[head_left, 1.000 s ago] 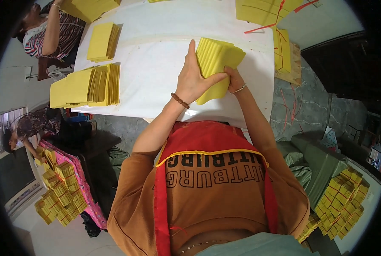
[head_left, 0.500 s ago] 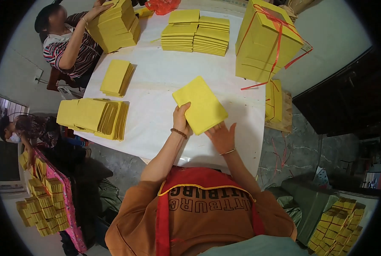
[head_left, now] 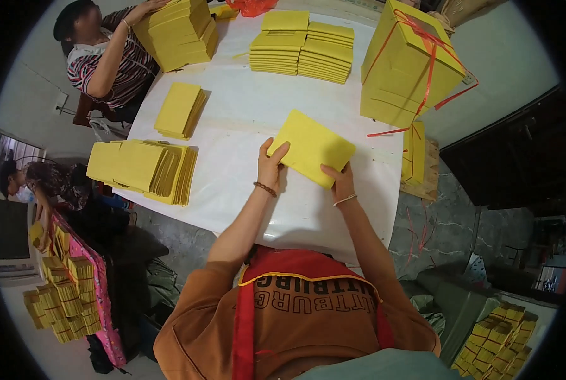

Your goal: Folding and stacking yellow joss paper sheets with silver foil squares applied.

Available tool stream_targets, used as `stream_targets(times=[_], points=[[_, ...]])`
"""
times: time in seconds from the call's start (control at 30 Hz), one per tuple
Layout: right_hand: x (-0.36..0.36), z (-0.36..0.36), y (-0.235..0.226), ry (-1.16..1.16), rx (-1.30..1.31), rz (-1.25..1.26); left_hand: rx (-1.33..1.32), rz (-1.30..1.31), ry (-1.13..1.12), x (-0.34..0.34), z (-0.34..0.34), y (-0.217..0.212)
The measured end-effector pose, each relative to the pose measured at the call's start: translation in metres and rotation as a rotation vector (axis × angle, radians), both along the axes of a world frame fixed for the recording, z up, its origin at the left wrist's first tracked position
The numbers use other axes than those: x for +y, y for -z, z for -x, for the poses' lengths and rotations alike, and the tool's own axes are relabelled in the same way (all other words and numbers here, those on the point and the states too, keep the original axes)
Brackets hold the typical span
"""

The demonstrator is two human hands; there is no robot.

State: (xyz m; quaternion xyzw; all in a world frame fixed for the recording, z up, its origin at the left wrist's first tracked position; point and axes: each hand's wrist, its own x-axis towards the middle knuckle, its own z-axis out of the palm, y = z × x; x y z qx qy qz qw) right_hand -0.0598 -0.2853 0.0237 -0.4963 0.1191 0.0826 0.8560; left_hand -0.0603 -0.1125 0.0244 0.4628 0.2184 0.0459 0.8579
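Above the near part of the white table [head_left: 232, 209], a flat rectangular yellow paper packet [head_left: 311, 149] lies between my two hands, turned at a slant. My left hand [head_left: 271, 163] grips its left edge, thumb on top. At the lower right edge, my right hand [head_left: 342, 182] is closed on it too, the thumb over the upper face and the fingers mostly hidden beneath. To the left lie a small stack of yellow packets [head_left: 178, 111] and a leaning row of them [head_left: 128, 166].
Folded yellow packets [head_left: 302, 47] stand in two piles at the back. A tall yellow bundle tied with red string [head_left: 406, 76] stands at the far right. Across the left corner a person [head_left: 109, 60] handles a yellow stack [head_left: 175, 38]; another person [head_left: 58, 183] works beside a pink-edged table.
My right hand has gone from spread fingers under the packet's near corner to gripping its right side. The packet has turned and shifted slightly right; my left hand keeps hold.
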Motion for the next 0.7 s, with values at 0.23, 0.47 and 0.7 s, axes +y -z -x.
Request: stream_targets(times=[0.23,0.47,0.7], points=[[-0.006,-0.059,-0.006,-0.181,0.048,0.096,0.101,0.005,0.367,0.033,-0.031,0.005],[0.041,-0.126,-0.003,-0.127,0.065,0.085,0.028,-0.127,0.224,0.065,-0.092,0.004],[0.087,-0.201,0.006,-0.233,0.135,0.19,0.083,-0.04,0.137,0.109,-0.165,0.02]])
